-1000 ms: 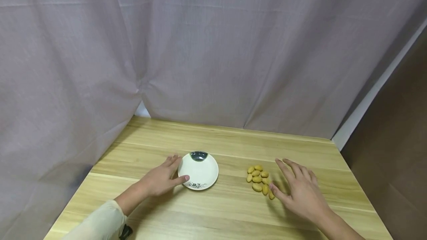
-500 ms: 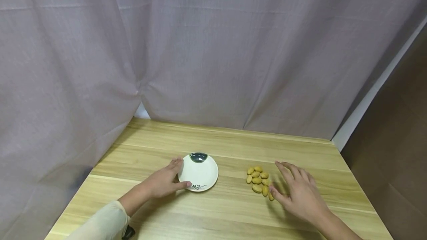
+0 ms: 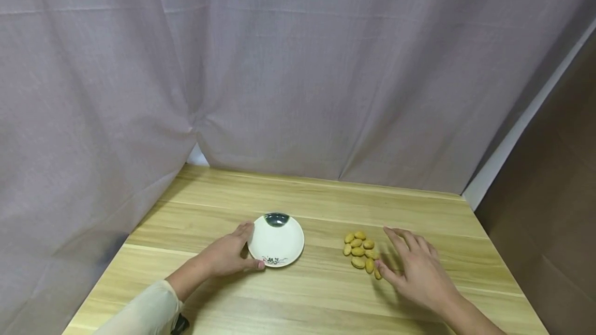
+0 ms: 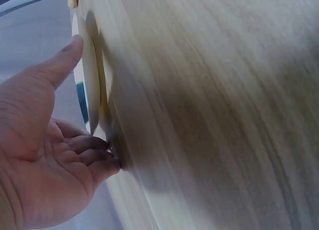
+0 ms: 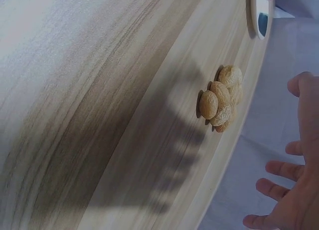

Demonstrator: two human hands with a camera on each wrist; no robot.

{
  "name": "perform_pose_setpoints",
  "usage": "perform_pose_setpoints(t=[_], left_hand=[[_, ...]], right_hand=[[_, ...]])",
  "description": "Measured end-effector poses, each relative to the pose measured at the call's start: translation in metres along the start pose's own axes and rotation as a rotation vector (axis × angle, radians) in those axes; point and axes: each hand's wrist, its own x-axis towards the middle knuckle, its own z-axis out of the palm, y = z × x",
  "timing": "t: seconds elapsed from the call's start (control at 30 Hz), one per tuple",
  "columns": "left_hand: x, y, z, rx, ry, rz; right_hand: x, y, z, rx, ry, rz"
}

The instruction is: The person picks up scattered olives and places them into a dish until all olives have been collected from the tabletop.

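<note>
A small round white plate with a dark green patch at its far rim and a floral print at its near rim lies on the table. My left hand grips its left edge, thumb at the near rim and fingers at the far-left rim. In the left wrist view, the fingers bend in under the plate's edge, close to the tabletop. To the right lies a cluster of several wrinkled, oval, yellow-brown pieces. Beside them hovers my right hand, fingers spread and holding nothing; its thumb overlaps the nearest pieces.
The light wood-grain table ends at the back against a grey curtain. A brown panel stands along the right side. My left sleeve has a black strap piece by it.
My left thumb has slid from over the plate down to its near rim. The plate, the oval pieces and my right hand have hardly moved.
</note>
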Motion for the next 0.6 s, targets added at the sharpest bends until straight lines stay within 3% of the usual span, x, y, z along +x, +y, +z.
perform_pose_setpoints(t=[0.27,0.6], left_hand=[[0.0034,-0.0007,0.0039,0.016,0.014,-0.036],[0.0032,-0.0002,0.0029,0.015,0.030,-0.037]], right_hand=[[-0.0017,0.0007,0.0043,0.002,-0.007,-0.004],[-0.0022,0.0001,0.0042,0.006,-0.019,-0.008]])
